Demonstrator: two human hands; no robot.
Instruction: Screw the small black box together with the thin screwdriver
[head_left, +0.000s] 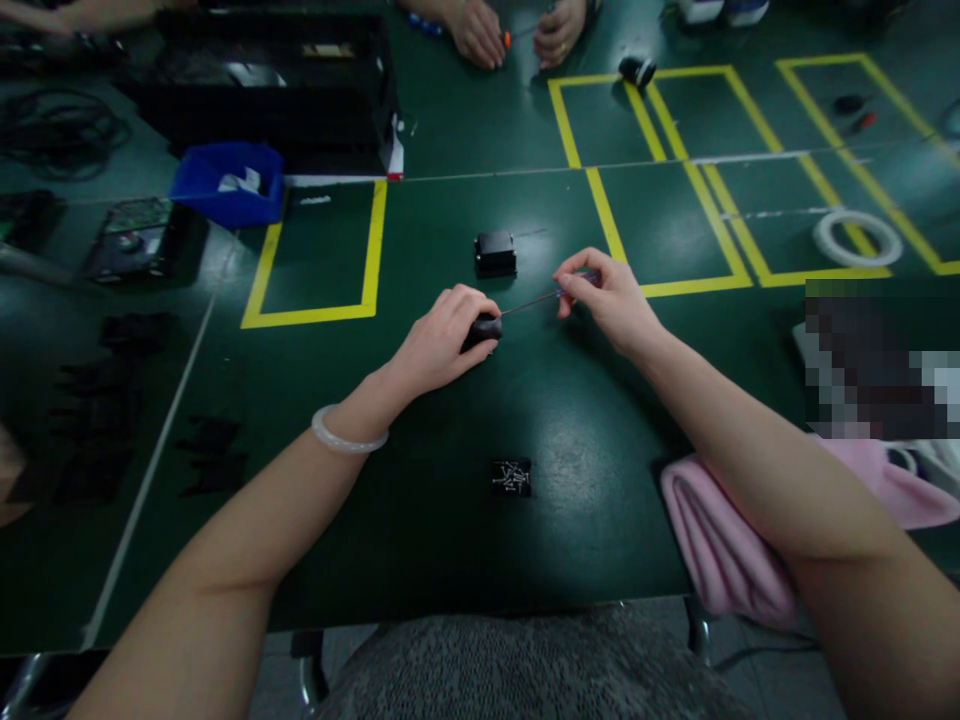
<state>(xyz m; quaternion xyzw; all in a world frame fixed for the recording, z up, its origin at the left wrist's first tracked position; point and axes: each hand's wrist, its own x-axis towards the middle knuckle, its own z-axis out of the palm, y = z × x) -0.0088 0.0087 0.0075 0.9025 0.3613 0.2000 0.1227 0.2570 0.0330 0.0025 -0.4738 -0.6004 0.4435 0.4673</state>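
My left hand (454, 335) is closed around a small black plastic part (486, 328), pressing it to the green table; the fingers hide much of it. In my right hand (600, 300) is a screwdriver (534, 301), pinched by its handle between thumb and fingers. Its thin metal shaft points left, and the tip meets the right end of the black part. Just beyond them sits a black box-shaped part (496, 252). Closer to me lies a small black tray (512, 478) holding several silver screws.
A blue bin (231, 185) and a large black crate (262, 90) stand at the back left. Several dark parts (214, 455) lie left. A tape roll (857, 238) and pink cloth (724, 535) are at right. Another person's hands (480, 35) work across the table.
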